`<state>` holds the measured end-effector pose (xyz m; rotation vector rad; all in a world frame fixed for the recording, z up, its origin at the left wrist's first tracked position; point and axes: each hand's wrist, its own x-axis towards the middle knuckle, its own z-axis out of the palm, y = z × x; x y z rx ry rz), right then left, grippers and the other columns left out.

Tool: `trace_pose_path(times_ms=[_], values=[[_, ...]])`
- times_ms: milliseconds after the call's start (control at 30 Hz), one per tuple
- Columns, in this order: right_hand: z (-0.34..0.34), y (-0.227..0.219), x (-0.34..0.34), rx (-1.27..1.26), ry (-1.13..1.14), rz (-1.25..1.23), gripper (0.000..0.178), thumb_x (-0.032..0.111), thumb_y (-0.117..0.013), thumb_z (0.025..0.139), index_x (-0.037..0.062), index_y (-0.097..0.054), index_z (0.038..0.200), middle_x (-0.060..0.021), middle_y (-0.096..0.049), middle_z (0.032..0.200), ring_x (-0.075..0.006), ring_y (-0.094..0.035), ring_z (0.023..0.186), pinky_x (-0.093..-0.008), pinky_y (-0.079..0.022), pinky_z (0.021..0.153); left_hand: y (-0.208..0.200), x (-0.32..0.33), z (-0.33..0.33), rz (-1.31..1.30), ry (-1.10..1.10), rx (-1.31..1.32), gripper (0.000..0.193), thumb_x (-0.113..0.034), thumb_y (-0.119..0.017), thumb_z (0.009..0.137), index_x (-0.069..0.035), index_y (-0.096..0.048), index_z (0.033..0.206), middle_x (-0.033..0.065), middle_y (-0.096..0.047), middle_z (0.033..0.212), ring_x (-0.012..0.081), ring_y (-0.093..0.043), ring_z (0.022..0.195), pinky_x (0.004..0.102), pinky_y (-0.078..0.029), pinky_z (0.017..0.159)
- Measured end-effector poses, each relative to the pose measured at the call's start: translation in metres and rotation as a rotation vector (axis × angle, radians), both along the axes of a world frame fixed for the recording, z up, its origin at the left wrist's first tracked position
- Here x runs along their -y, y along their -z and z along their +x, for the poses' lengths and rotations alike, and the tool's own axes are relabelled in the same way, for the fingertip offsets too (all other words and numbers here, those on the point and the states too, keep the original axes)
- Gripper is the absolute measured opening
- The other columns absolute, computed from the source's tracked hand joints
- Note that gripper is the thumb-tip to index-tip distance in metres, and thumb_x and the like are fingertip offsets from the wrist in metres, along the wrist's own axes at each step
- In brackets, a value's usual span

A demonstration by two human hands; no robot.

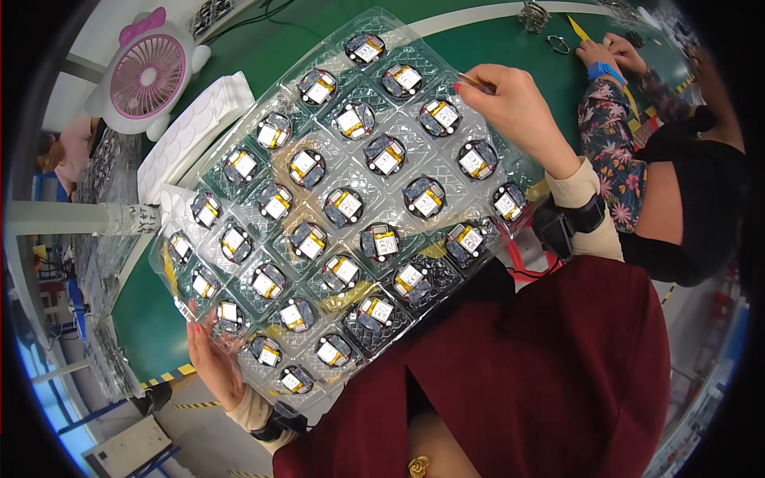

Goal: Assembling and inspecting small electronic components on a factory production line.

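tray (390,110): clear glossy plastic | garment (550,350): matt cloth | table (494,48): smooth | fan (149,76): probably smooth plastic

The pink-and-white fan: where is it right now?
In the head view, the fan is at the upper left, beside the white scalloped stack and left of the large clear tray.

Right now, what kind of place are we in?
Likely an electronics assembly workshop: a clear plastic tray full of round electronic modules, a long green bench, and a co-worker's hand at that bench.
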<state>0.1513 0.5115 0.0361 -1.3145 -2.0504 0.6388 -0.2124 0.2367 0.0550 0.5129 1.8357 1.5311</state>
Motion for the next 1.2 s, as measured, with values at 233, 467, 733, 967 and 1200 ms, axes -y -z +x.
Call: trace_pose_path(times_ms=[233, 467, 733, 967, 1200], values=[[0.007, 0.006, 0.002, 0.024, -0.015, 0.036, 0.024, 0.019, -0.056, 0.077, -0.005, -0.055, 0.075, -0.0059, -0.042, 0.052, -0.0078, -0.035, 0.049, -0.0256, -0.031, 0.045, 0.004, 0.003, 0.003, 0.011, 0.021, -0.003, 0.042, -0.025, -0.041, 0.091, -0.005, -0.037, 0.128, 0.0121, -0.054, 0.108, 0.0082, -0.054, 0.061, 0.0205, -0.049, 0.049], [0.013, 0.008, 0.011, 0.019, -0.035, 0.118, 0.028, 0.023, -0.057, 0.074, -0.0045, -0.057, 0.071, -0.0176, -0.048, 0.053, -0.027, -0.048, 0.045, -0.0337, -0.039, 0.048, 0.007, 0.013, 0.004, 0.039, 0.051, 0.008, 0.042, -0.026, -0.041, 0.091, -0.005, -0.039, 0.127, 0.0123, -0.054, 0.104, 0.0081, -0.054, 0.061, 0.0216, -0.05, 0.051], [0.023, 0.012, 0.023, -0.046, -0.024, 0.086, 0.028, 0.023, -0.055, 0.076, -0.0054, -0.054, 0.071, -0.0114, -0.043, 0.053, -0.0169, -0.039, 0.049, -0.0299, -0.036, 0.048, 0.004, 0.026, 0.012, 0.027, 0.075, 0.054, 0.044, -0.028, -0.042, 0.09, -0.004, -0.038, 0.127, 0.0125, -0.052, 0.107, 0.0103, -0.055, 0.064, 0.0207, -0.049, 0.058], [0.046, 0.021, 0.026, -0.16, -0.075, 0.102, 0.029, 0.024, -0.056, 0.074, -0.0044, -0.057, 0.07, -0.0178, -0.052, 0.055, -0.0273, -0.053, 0.05, -0.0342, -0.043, 0.053, 0.013, 0.045, 0.014, 0.085, 0.267, 0.118, 0.053, -0.037, -0.044, 0.089, -0.001, -0.036, 0.127, 0.0105, -0.04, 0.128, 0.0162, -0.045, 0.104, 0.0307, -0.039, 0.086], [0.057, 0.019, 0.032, -0.351, -0.1, -0.015, 0.025, 0.023, -0.058, 0.075, -0.0002, -0.062, 0.065, -0.0038, -0.052, 0.051, -0.0092, -0.044, 0.049, -0.0269, -0.035, 0.046, 0.026, 0.064, 0.027, 0.229, 0.305, 0.054, 0.057, -0.038, -0.043, 0.089, -0.002, -0.03, 0.131, 0.0124, -0.042, 0.127, 0.0195, -0.043, 0.111, 0.0352, -0.036, 0.091]])
